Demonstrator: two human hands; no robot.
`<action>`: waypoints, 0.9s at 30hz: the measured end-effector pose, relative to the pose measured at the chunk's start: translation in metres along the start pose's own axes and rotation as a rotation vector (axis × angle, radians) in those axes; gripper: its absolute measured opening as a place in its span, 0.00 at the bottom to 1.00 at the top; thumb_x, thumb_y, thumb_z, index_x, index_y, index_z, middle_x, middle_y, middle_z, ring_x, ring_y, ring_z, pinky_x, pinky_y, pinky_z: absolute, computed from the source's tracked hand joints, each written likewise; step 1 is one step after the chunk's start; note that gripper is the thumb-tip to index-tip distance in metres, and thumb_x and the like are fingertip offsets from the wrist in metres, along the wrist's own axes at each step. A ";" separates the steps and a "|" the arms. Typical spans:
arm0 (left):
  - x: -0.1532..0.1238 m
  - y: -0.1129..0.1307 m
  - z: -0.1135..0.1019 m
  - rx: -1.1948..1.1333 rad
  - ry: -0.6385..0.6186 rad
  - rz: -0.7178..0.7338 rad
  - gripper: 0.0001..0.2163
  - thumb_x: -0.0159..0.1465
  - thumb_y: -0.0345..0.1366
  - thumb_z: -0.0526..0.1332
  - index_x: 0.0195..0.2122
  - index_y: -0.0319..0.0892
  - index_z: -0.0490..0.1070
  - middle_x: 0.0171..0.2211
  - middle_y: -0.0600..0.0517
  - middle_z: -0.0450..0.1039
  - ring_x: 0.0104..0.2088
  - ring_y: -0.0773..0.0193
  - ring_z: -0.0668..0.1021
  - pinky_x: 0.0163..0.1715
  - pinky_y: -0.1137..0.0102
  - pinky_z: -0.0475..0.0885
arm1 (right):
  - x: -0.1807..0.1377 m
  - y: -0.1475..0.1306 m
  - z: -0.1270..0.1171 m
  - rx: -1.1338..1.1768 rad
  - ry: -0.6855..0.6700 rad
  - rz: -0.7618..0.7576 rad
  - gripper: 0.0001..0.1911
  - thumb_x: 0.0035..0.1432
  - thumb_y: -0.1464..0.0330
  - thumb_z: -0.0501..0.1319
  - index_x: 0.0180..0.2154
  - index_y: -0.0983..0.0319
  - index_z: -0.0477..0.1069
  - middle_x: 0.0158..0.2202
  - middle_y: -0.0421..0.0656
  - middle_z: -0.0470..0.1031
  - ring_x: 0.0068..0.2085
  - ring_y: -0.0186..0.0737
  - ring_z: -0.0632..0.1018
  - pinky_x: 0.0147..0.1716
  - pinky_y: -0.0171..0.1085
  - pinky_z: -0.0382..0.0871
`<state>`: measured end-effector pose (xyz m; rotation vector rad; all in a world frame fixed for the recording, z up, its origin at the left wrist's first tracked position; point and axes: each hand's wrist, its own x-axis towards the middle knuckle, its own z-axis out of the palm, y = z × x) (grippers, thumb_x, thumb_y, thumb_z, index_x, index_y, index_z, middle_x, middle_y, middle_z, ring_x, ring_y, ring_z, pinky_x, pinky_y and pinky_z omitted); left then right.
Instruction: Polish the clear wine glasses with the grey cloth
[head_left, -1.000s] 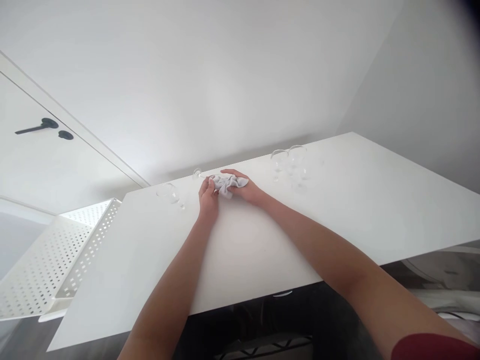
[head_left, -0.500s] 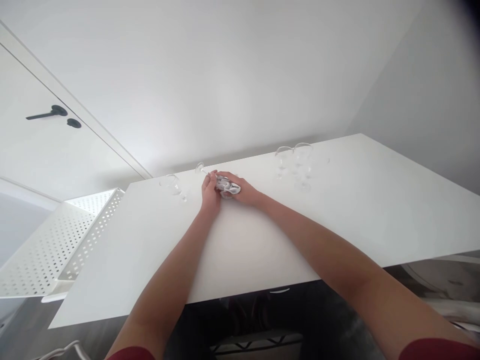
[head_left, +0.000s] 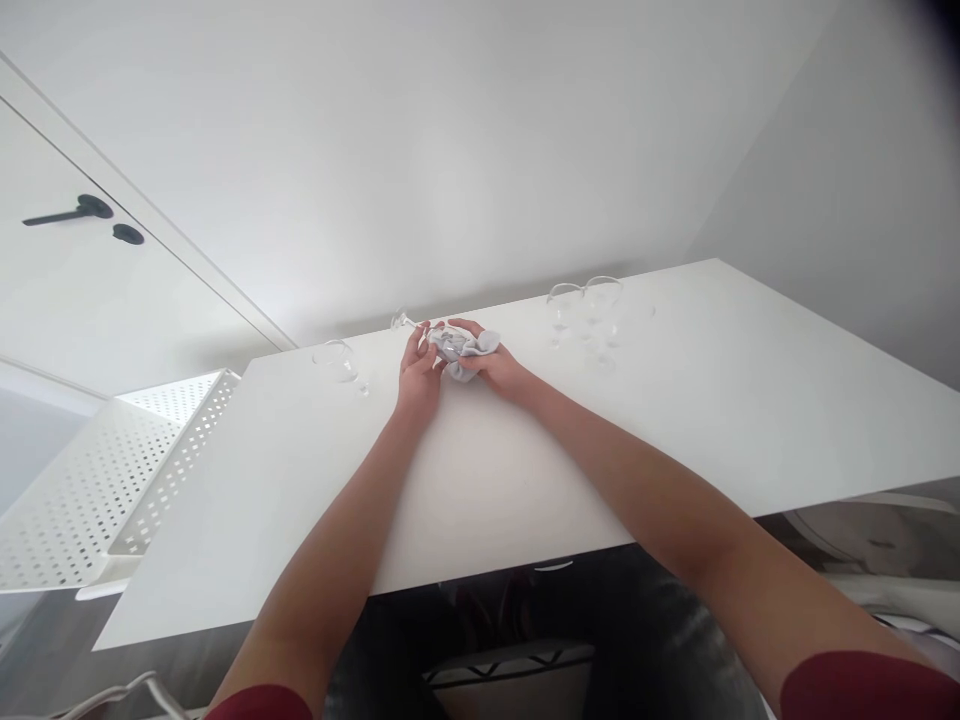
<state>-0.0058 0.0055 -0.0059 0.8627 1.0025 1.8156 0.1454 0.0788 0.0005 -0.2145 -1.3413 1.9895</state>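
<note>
Over the far part of the white table (head_left: 480, 480), my left hand (head_left: 420, 378) is closed around a clear stemmed wine glass (head_left: 402, 320). The glass lies tilted on its side, its foot pointing to the far left and its bowl toward my right hand. A light grey cloth (head_left: 469, 350) is bunched at the bowl, covering much of it. My right hand (head_left: 499, 372) grips this cloth against the glass, thumb on the near side and fingers on the far side. Parts of the bowl and some fingertips are hidden by the cloth.
Another stemmed glass (head_left: 336, 362) stands on the table to the left of my hands. Several clear glasses (head_left: 589, 312) stand grouped to the right, near the back edge. A white perforated shelf (head_left: 90, 480) is beyond the left edge. A wall and a door handle (head_left: 71, 210) lie behind.
The cloth has been turned at the glass, and more of it now sticks out to the right. My right hand's fingers have opened somewhat around it. The view has shifted slightly.
</note>
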 end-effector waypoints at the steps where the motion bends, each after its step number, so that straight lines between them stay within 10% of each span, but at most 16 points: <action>1: -0.001 0.001 0.001 0.004 -0.001 0.000 0.22 0.61 0.42 0.73 0.56 0.53 0.75 0.64 0.48 0.73 0.62 0.50 0.75 0.52 0.61 0.73 | 0.000 0.000 0.000 -0.007 -0.001 0.004 0.35 0.49 0.68 0.76 0.58 0.52 0.73 0.56 0.41 0.80 0.52 0.46 0.80 0.51 0.43 0.77; 9: -0.001 0.001 0.001 -0.064 -0.076 -0.208 0.21 0.65 0.52 0.66 0.55 0.48 0.77 0.51 0.42 0.78 0.48 0.51 0.81 0.39 0.61 0.77 | 0.011 0.002 -0.022 -0.001 0.318 -0.135 0.22 0.53 0.54 0.75 0.46 0.55 0.76 0.34 0.38 0.78 0.38 0.38 0.78 0.40 0.38 0.74; 13: 0.002 0.002 -0.001 -0.076 -0.144 -0.451 0.31 0.64 0.66 0.59 0.51 0.43 0.76 0.44 0.39 0.79 0.34 0.56 0.81 0.21 0.68 0.70 | 0.008 -0.002 -0.027 -0.100 0.326 -0.250 0.18 0.54 0.53 0.75 0.40 0.55 0.77 0.32 0.37 0.74 0.35 0.36 0.75 0.37 0.37 0.72; 16: -0.001 0.006 -0.002 -0.047 -0.250 -0.512 0.27 0.64 0.60 0.64 0.51 0.41 0.77 0.44 0.39 0.80 0.30 0.61 0.79 0.16 0.72 0.64 | 0.004 -0.005 -0.024 -0.134 0.267 -0.242 0.18 0.56 0.51 0.73 0.41 0.54 0.77 0.32 0.38 0.75 0.35 0.37 0.75 0.36 0.37 0.72; 22: -0.012 0.006 0.003 0.077 -0.398 -0.381 0.22 0.60 0.44 0.74 0.54 0.43 0.77 0.45 0.44 0.78 0.28 0.65 0.79 0.28 0.65 0.79 | 0.009 0.000 -0.019 -0.006 0.359 -0.302 0.21 0.60 0.50 0.69 0.52 0.50 0.76 0.47 0.39 0.79 0.47 0.39 0.78 0.44 0.38 0.75; 27: -0.005 -0.004 0.005 0.043 -0.229 -0.153 0.16 0.65 0.46 0.71 0.45 0.38 0.79 0.37 0.48 0.74 0.30 0.67 0.80 0.32 0.70 0.77 | 0.027 0.017 -0.030 0.181 0.420 -0.085 0.22 0.68 0.48 0.59 0.50 0.57 0.76 0.47 0.43 0.79 0.52 0.40 0.78 0.52 0.41 0.74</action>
